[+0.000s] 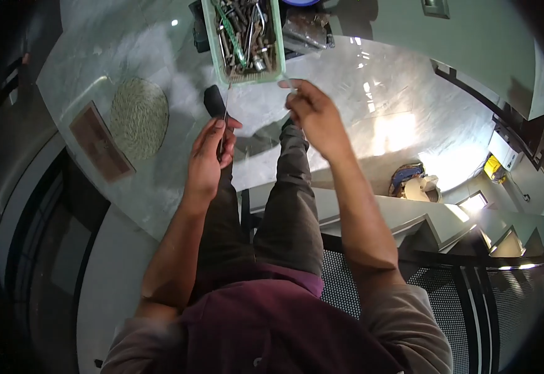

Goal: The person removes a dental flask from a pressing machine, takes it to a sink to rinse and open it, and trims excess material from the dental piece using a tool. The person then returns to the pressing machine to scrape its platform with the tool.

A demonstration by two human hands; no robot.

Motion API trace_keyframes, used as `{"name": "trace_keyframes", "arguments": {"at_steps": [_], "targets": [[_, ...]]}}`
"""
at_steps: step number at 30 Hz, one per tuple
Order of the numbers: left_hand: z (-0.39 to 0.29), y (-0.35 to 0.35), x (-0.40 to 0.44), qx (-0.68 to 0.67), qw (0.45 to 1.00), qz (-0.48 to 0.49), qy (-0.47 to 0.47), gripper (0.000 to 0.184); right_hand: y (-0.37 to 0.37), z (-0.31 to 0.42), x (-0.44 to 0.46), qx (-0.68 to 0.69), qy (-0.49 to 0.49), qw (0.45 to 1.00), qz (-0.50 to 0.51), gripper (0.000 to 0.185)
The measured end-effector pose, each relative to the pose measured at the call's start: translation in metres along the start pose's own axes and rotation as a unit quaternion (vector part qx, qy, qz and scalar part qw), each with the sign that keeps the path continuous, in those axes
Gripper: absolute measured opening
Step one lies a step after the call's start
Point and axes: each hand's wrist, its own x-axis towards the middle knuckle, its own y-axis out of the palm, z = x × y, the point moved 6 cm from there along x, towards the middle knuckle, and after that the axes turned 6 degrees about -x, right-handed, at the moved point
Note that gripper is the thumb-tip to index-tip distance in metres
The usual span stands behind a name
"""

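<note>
My left hand (209,146) is closed round a thin screwdriver (227,103), its slim shaft pointing up and away and its dark handle partly hidden by my fingers. To the right, my right hand (314,112) has its fingers pinched near a small, pale, thin piece (289,82) that is too blurred to name. Just beyond both hands, a light green plastic basket (256,78) stands on the floor. It holds a jumble of metal tools (244,31), including bolts, sockets and a green-handled one.
A round woven mat (139,118) and a flat brown board (102,142) lie on the shiny floor (178,62) at left. A clear plastic bag (306,31) sits right of the basket. A perforated black panel (340,283) is beside my legs; a bundle (407,177) lies further right.
</note>
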Motion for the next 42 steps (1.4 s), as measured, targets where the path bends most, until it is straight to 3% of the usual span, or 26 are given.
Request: {"name": "trace_keyframes", "arguments": {"at_steps": [2, 4, 6, 7, 9, 10, 12, 16, 18, 20, 21, 24, 26, 27, 29, 32, 33, 36, 40, 42], "targets": [[-0.021, 0.001, 0.013, 0.110, 0.987, -0.062, 0.104, 0.028, 0.013, 0.008, -0.006, 0.100, 0.036, 0.994, -0.010, 0.026], [-0.029, 0.000, 0.037, 0.159, 0.977, -0.052, 0.131, 0.024, 0.017, -0.006, -0.002, 0.110, 0.040, 0.993, -0.017, 0.026], [-0.041, 0.008, 0.065, 0.347, 0.908, -0.085, 0.219, 0.024, 0.014, -0.017, 0.002, 0.117, 0.033, 0.992, -0.030, 0.027], [-0.038, 0.006, 0.087, 0.346, 0.906, -0.076, 0.230, 0.024, 0.010, -0.021, -0.004, 0.133, 0.051, 0.989, -0.050, 0.027], [-0.042, 0.003, 0.122, 0.497, 0.803, -0.106, 0.312, 0.023, 0.001, -0.031, -0.015, 0.176, 0.079, 0.979, -0.067, 0.028], [-0.051, 0.012, 0.125, 0.495, 0.798, -0.103, 0.326, 0.023, -0.005, -0.036, -0.020, 0.177, 0.065, 0.979, -0.072, 0.028], [-0.059, 0.012, 0.132, 0.468, 0.835, -0.149, 0.249, 0.022, -0.012, -0.048, -0.032, 0.254, 0.074, 0.962, -0.061, 0.026], [-0.070, 0.026, 0.125, 0.511, 0.774, -0.160, 0.337, 0.022, -0.040, -0.055, -0.064, 0.254, 0.052, 0.958, -0.125, 0.025], [-0.066, 0.026, 0.128, 0.515, 0.755, -0.155, 0.375, 0.024, -0.050, -0.086, -0.077, 0.320, 0.113, 0.932, -0.124, 0.024], [-0.063, 0.028, 0.129, 0.448, 0.810, -0.183, 0.331, 0.025, -0.059, -0.113, -0.087, 0.290, 0.141, 0.938, -0.130, 0.023], [-0.061, 0.027, 0.134, 0.448, 0.808, -0.185, 0.335, 0.025, -0.065, -0.128, -0.092, 0.254, 0.172, 0.942, -0.134, 0.023], [-0.056, 0.008, 0.143, 0.457, 0.756, -0.247, 0.398, 0.025, -0.078, -0.151, -0.108, 0.272, 0.164, 0.942, -0.107, 0.023], [-0.055, 0.013, 0.144, 0.541, 0.684, -0.255, 0.418, 0.026, -0.091, -0.153, -0.118, 0.279, 0.168, 0.940, -0.098, 0.023], [-0.057, 0.019, 0.142, 0.537, 0.684, -0.256, 0.423, 0.026, -0.098, -0.156, -0.121, 0.270, 0.171, 0.944, -0.088, 0.022], [-0.050, 0.025, 0.146, 0.534, 0.727, -0.278, 0.331, 0.031, -0.117, -0.162, -0.126, 0.249, 0.175, 0.950, -0.070, 0.021], [-0.044, 0.038, 0.147, 0.538, 0.720, -0.276, 0.340, 0.035, -0.149, -0.170, -0.131, 0.230, 0.182, 0.954, -0.068, 0.021], [-0.047, 0.055, 0.136, 0.609, 0.592, -0.309, 0.429, 0.040, -0.160, -0.173, -0.132, 0.224, 0.181, 0.955, -0.079, 0.022], [-0.057, 0.115, 0.115, 0.634, 0.558, -0.231, 0.483, 0.044, -0.188, -0.181, -0.138, 0.221, 0.182, 0.953, -0.097, 0.022], [-0.042, 0.159, 0.124, 0.645, 0.563, -0.192, 0.479, 0.050, -0.206, -0.205, -0.143, 0.184, 0.189, 0.958, -0.111, 0.027], [-0.042, 0.147, 0.128, 0.602, 0.591, -0.274, 0.462, 0.051, -0.201, -0.212, -0.143, 0.170, 0.192, 0.963, -0.086, 0.029]]}}
